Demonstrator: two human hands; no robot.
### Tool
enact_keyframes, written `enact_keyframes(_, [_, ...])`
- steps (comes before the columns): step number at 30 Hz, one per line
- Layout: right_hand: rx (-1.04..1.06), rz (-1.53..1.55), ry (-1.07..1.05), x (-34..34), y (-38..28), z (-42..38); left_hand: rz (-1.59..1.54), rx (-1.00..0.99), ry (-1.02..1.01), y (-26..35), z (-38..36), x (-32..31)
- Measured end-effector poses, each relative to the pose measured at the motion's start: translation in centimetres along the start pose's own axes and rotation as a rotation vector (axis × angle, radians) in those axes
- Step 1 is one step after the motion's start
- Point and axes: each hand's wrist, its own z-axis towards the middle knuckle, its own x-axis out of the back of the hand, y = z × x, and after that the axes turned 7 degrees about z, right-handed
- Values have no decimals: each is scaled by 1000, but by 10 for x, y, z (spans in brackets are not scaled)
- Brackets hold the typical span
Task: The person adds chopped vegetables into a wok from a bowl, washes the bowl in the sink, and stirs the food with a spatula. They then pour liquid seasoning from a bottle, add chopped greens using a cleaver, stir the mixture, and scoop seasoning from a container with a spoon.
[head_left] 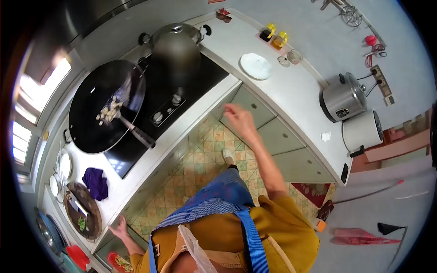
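Pale chopped pieces (109,111) sit bunched in the wok (86,98), at the stove's left end, on the window side. Spatula (140,135): blade end among the pieces, handle leaning over the near rim toward the person.

Handling, judged: best to take the spatula by the far end of its handle, slide the blade flat under the pieces, turn them from the bottom and spread them thin so they colour evenly. Bunched up, they would likely cook patchy. Steady the wok if it rocks; keep fingers off the rim, could be hot. Flame not visible, can't tell if heat is on; knobs (158,118) are at the stove's front edge.

Right hand (241,122): raised in front of the corner cabinets (255,107), fingers loosely curled, half open, no object visible in it, apart from the spatula. Left hand (120,228): low beside the counter edge, fingers spread, well open, nothing seen in it; contact with the edge, can't tell.

Outward: lidded pot (176,50) on the other side of the stove; purple cloth (95,184) on counter near the wok; round chopping board (93,207) with knife (82,208) and chopped greens (82,223); white plate (256,66) on the right-hand counter, rice cooker (344,98) farther along.
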Motion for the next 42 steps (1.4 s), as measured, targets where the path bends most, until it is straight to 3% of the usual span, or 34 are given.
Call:
enact_keyframes(2, [7,-61,141,41,38,16,-23,-56,-13,-21,-30,45])
enact_keyframes(3, [-159,37,155,42,115,6,21,-57,10,-36,-84,46])
enact_keyframes(6, [-182,-121,272,155,214,87,375,-13,119,-195,-81,77])
enact_keyframes(12, [-213,-290,403,295,367,216,1035,110,176,-455,-68,0])
enact_keyframes(16, [-173,-498,439,346,444,302,1245,169,141,-554,-72,-43])
enact_keyframes(21, [-130,-538,315,357,523,376,1360,195,164,-613,-72,-61])
enact_keyframes(23, [-125,-683,150,355,543,390,1381,199,195,-623,-73,-61])
enact_keyframes(30, [-67,-658,-40,373,555,395,1455,237,258,-646,-69,-62])
enact_keyframes(32, [-60,-569,183,377,556,391,1479,248,264,-650,-67,-62])
enact_keyframes(35, [-231,-497,302,389,552,382,1509,258,270,-655,-64,-64])
enact_keyframes(40, [-196,-354,462,392,548,380,1548,280,266,-664,-57,-65])
enact_keyframes(42, [-225,-72,574,385,556,386,1566,290,263,-666,-56,-65])
